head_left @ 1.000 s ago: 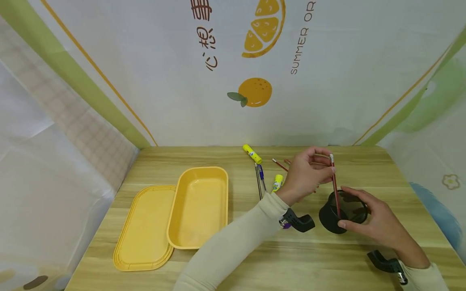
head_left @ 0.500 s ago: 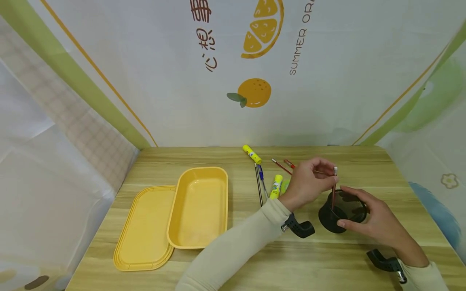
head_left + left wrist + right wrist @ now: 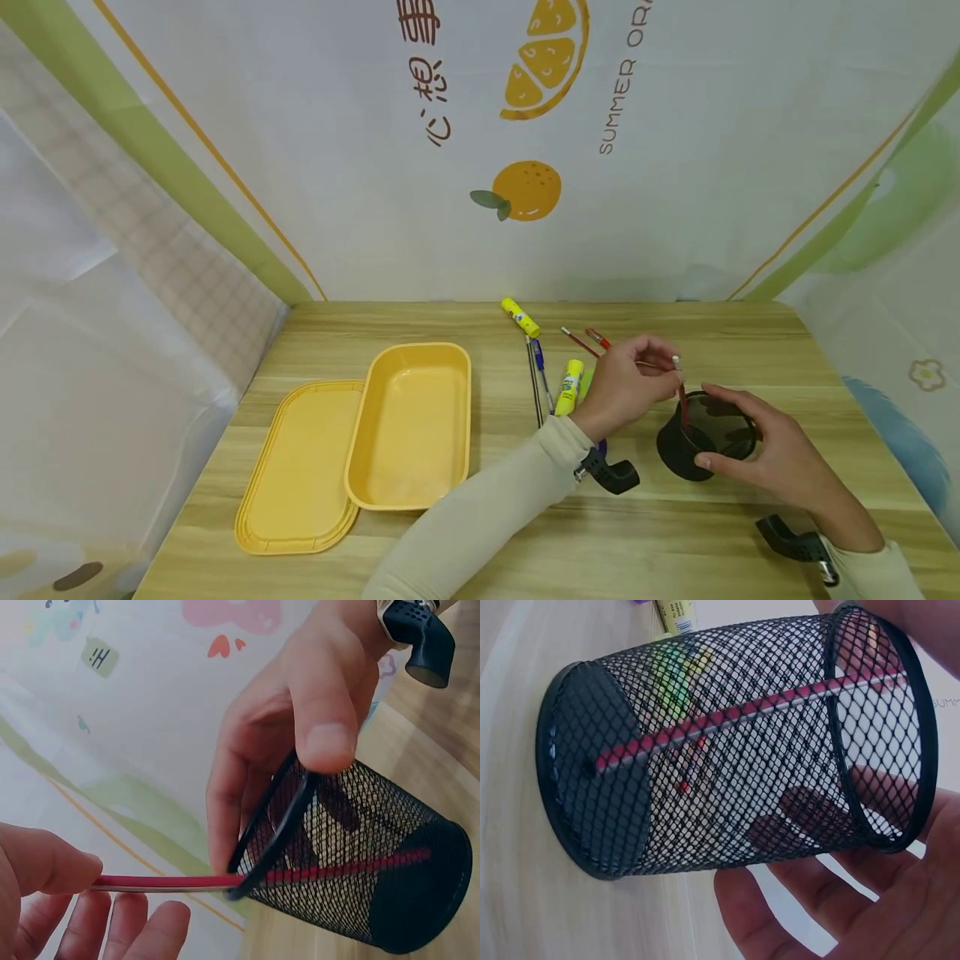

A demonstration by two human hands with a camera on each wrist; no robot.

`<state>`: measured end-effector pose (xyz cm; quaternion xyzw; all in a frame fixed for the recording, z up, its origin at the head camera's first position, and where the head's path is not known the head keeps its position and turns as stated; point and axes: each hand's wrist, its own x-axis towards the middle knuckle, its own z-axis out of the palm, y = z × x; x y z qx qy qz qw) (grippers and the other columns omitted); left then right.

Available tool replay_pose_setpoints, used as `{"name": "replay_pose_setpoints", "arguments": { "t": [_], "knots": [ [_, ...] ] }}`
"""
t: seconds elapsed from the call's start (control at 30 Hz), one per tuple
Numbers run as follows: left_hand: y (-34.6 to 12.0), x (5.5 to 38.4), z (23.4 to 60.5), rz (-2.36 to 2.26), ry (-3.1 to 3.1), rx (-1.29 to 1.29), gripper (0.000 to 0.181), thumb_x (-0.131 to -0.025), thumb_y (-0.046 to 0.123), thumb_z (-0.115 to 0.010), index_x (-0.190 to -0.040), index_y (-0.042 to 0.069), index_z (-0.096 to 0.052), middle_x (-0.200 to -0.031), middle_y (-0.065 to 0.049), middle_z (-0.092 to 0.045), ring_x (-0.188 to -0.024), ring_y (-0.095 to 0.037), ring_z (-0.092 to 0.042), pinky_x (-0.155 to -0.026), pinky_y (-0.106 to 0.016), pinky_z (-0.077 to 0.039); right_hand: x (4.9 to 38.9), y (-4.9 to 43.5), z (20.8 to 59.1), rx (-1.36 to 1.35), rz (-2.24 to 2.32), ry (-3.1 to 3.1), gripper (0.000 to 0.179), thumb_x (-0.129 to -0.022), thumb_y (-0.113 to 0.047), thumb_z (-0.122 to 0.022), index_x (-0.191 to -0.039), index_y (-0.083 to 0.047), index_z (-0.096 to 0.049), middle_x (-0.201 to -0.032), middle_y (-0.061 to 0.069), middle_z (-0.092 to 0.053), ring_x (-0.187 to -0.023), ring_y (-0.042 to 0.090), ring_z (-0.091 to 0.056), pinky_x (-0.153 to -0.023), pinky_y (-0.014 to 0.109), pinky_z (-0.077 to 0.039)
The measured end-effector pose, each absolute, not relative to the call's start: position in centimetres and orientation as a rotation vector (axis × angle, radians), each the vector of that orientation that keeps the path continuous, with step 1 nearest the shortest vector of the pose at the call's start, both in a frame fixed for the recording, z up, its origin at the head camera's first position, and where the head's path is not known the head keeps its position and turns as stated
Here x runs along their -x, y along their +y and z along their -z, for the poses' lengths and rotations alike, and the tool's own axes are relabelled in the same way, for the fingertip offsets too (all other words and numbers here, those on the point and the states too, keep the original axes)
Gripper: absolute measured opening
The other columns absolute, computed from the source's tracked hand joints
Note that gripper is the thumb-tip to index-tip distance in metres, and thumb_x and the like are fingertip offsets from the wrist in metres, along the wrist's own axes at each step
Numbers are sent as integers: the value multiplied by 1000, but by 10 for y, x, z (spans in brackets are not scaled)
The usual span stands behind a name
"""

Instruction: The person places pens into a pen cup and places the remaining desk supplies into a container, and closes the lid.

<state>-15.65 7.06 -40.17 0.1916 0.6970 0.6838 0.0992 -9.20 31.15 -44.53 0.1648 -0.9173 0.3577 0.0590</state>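
A red pencil with a white end [image 3: 682,406] stands partly inside a black mesh pen holder [image 3: 677,450]. My left hand [image 3: 628,382] pinches it near the white end, above the rim. In the left wrist view, the thumb and fingers hold the red shaft [image 3: 172,883], which crosses the rim and slants down inside. Its lower end is by the holder's base [image 3: 592,810] in the right wrist view. My right hand [image 3: 780,454] grips the holder by its rim and side, thumb at the near edge and fingers round the far side.
Left of my hands lie two yellow glue sticks [image 3: 570,387], a blue pen [image 3: 541,367], a dark pencil [image 3: 533,379], another red pencil [image 3: 579,341] and a red pen [image 3: 597,337]. Green and purple items are partly hidden by my left arm. A yellow tray [image 3: 408,425] overlaps its lid [image 3: 300,467].
My left hand has come down, lowering the pencil further into the pen holder, then shifted slightly left with the pencil's top. My right hand and the holder stay in place.
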Motion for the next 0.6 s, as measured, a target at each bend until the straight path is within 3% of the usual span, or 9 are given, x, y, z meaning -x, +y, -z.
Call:
{"name": "replay_pose_setpoints", "arguments": {
  "t": [0.27, 0.6],
  "knots": [
    [67, 159, 406, -2116, 1914, -484, 20, -97, 2, -74, -117, 4, -71, -98, 11, -67, -83, 2, -68, -74, -23, -64, 91, 312, 444, -494, -1091, -2789, 90, -78, -22, -96, -157, -28, -52, -145, -40, -42, -128, -24, -33, -89, 11, -35],
    [57, 165, 411, -2160, 1864, -501, 23, -96, 4, -76, -118, 4, -71, -100, 9, -69, -88, 0, -70, -78, -26, -64, 91, 311, 445, -492, -1086, -2782, 92, -77, -22, -96, -156, -33, -51, -144, -40, -43, -128, -25, -33, -90, 11, -35]
  ]
}}
